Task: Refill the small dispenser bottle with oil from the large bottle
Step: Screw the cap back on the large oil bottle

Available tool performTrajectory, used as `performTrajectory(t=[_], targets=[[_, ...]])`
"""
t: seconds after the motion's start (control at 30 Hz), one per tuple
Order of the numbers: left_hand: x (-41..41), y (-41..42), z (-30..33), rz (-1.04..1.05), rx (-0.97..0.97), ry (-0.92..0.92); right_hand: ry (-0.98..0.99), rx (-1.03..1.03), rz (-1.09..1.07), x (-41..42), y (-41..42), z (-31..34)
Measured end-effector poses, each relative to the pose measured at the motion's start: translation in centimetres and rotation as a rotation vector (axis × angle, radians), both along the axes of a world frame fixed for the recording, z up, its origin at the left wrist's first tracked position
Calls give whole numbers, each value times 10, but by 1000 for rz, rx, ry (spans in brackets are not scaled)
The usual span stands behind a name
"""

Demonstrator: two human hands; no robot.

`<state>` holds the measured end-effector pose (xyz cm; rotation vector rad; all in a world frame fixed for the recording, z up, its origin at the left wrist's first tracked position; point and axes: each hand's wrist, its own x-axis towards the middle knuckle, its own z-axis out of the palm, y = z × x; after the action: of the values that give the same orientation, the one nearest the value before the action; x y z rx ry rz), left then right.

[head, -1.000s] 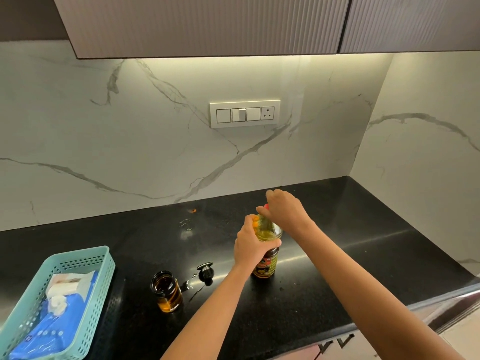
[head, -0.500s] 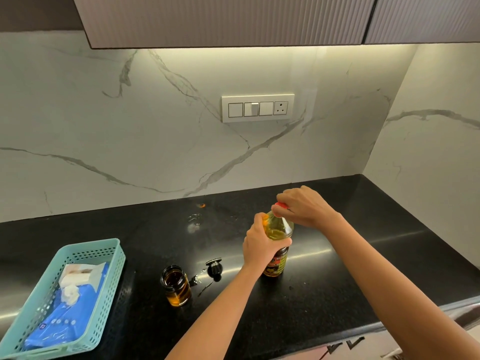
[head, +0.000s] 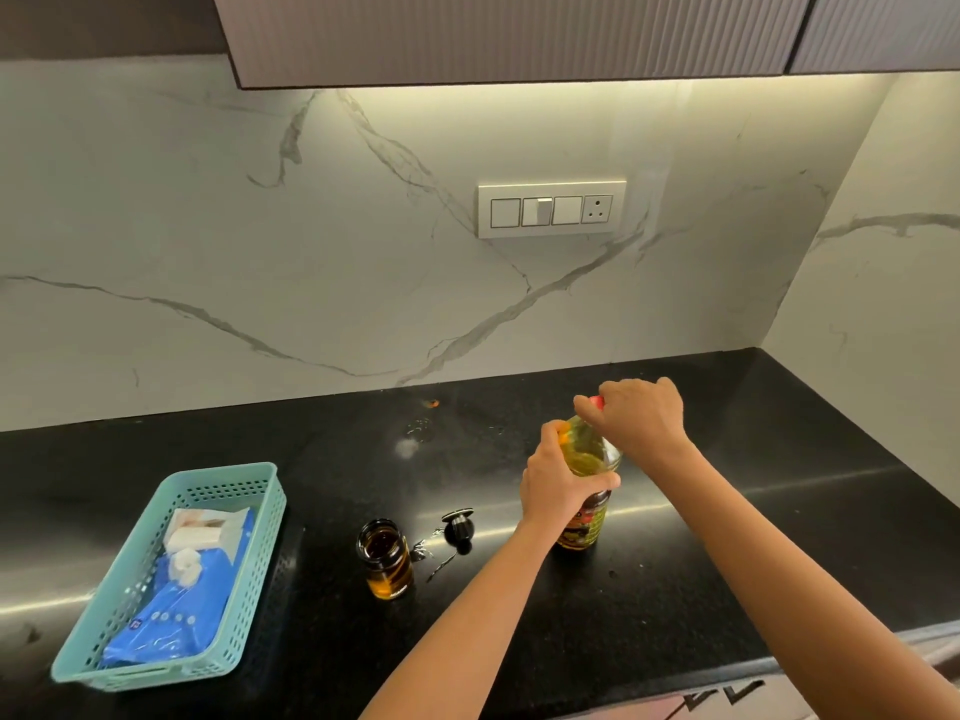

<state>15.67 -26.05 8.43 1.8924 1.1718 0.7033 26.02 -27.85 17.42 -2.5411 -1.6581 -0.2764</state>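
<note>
Left hand (head: 558, 483) grips large bottle (head: 589, 462); right hand (head: 641, 415) pinches its red cap (head: 598, 402).

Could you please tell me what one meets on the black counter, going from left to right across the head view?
Teal basket → small dispenser bottle → black dispenser cap → left hand gripping the large oil bottle → right hand on its red cap.

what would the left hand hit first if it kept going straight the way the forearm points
Probably the marble backsplash behind the counter. The left hand grips the large oil bottle, so that would go ahead of it. Nothing else seems to stand in that line, though depth is unclear.
</note>
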Motion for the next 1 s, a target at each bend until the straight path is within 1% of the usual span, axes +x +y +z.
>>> performTrajectory(t=[0.07, 0.1, 0.13, 0.17, 0.2, 0.23, 0.27, 0.33, 0.37, 0.43, 0.47, 0.5, 0.57, 0.67, 0.8, 0.9, 1.0], targets=[[-11, 5, -2, -77, -71, -14, -111, 108, -17, -9, 0, 0], [-21, 5, -5, -90, -101, -30, -121, 213, 28, -18, -1, -2], [-34, 6, -9, -79, -108, -46, -82, 341, 120, -29, 0, -6], [-50, 6, -13, -43, -77, -57, -4, 460, 231, -41, 0, -13], [-69, 5, -17, 14, -16, -57, 106, 538, 328, -54, 2, -24], [-89, 4, -20, 80, 65, -45, 240, 565, 394, -67, 4, -38], [-111, 4, -22, 148, 147, -28, 388, 537, 406, -79, 7, -55], [-151, 6, -24, 257, 258, 37, 676, 400, 307, -99, 14, -93], [-169, 8, -25, 287, 274, 96, 783, 302, 229, -107, 19, -115], [-200, 12, -29, 297, 223, 235, 896, 72, 75, -118, 28, -157], [-212, 12, -33, 292, 160, 276, 913, -14, 17, -122, 31, -175], [-224, 12, -36, 286, 92, 280, 916, -73, -21, -126, 32, -190], [-241, 7, -46, 276, -19, 224, 914, -122, -51, -136, 33, -210], [-255, 0, -64, 255, -108, 163, 946, -73, -66, -148, 38, -221], [-258, 0, -81, 279, -162, 65, 987, 1, -89, -161, 47, -223], [-256, 6, -86, 303, -217, -10, 949, 2, -105, -167, 50, -220], [-254, 12, -93, 306, -242, -41, 915, 2, -119, -169, 50, -221]])
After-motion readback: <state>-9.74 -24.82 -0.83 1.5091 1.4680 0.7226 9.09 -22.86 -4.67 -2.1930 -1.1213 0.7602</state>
